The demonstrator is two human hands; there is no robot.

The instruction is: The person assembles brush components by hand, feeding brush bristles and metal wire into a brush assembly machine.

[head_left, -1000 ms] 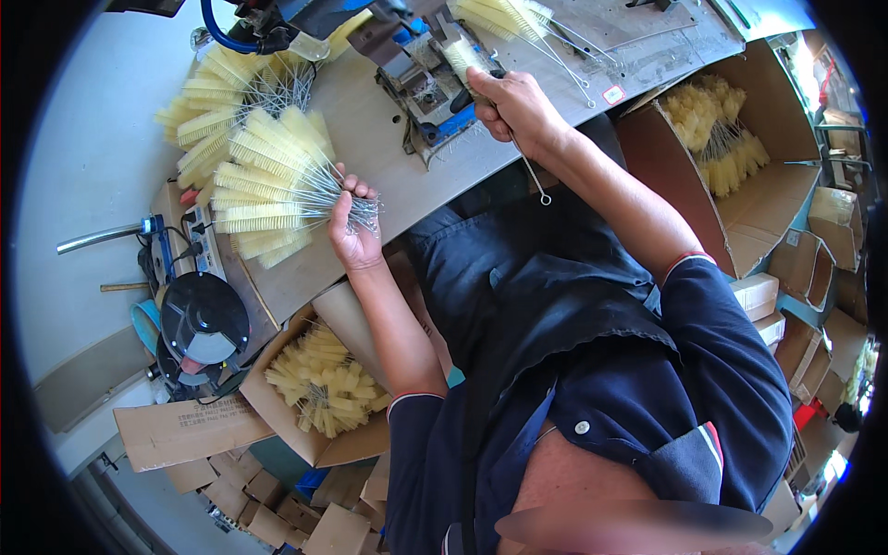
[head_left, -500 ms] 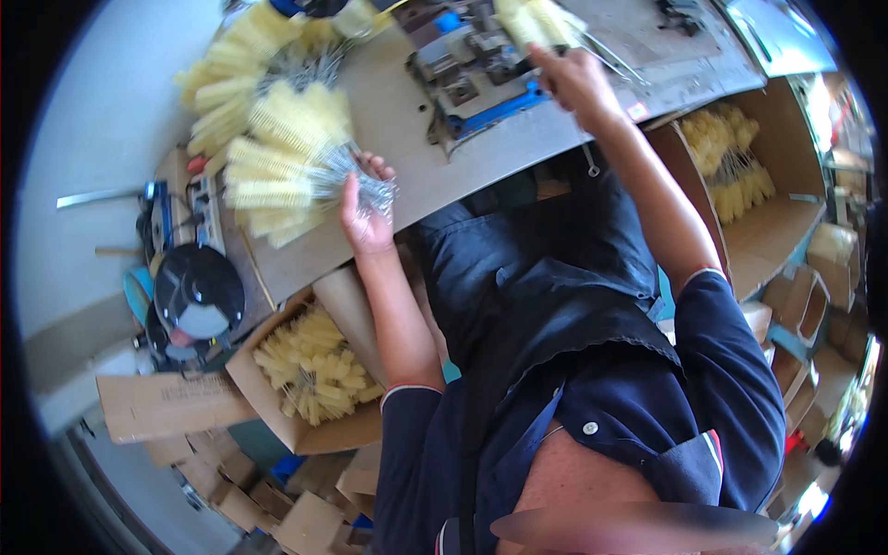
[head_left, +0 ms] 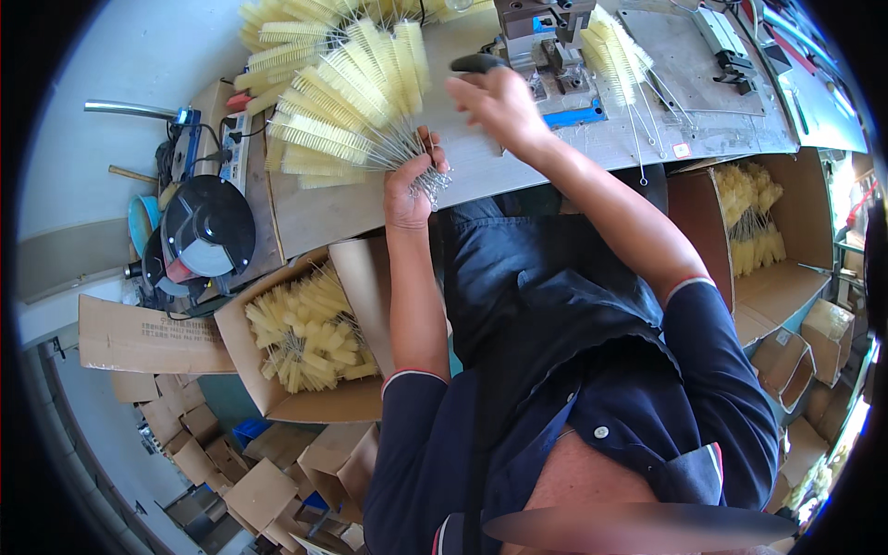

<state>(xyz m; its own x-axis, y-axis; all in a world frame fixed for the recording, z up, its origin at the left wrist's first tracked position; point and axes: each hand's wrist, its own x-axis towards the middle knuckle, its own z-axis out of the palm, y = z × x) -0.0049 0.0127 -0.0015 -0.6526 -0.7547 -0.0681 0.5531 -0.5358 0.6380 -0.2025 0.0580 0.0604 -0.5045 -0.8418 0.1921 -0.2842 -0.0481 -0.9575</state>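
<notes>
Since the frame half a second ago, the right hand (head_left: 499, 106) has swung from the loose brushes (head_left: 610, 55) right of the metal fixture (head_left: 560, 65) to the fixture's left side, and the whole view has shifted. That hand is released, its fingers loosely extended beside a black handle (head_left: 476, 63); whether they touch it I cannot tell. The left hand (head_left: 416, 190) is clenched round the wire stems of a fan of yellow brushes (head_left: 347, 102), the bristle ends spread up and left over the bench (head_left: 324, 222), the looped ends poking out right of the fist. The left wrist crosses the bench's front edge, and one loop of the loose brushes reaches past that edge. A strip of benchtop separates the fist from the fixture, with the right hand above its far part. Below the edge, a left carton (head_left: 236, 319) and a right carton (head_left: 786, 287), both holding yellow brushes, flank the black apron (head_left: 555, 268). The left carton's outspread flap bears dark printed characters; a small white label (head_left: 682, 150) with a red mark sits near the bench edge.
</notes>
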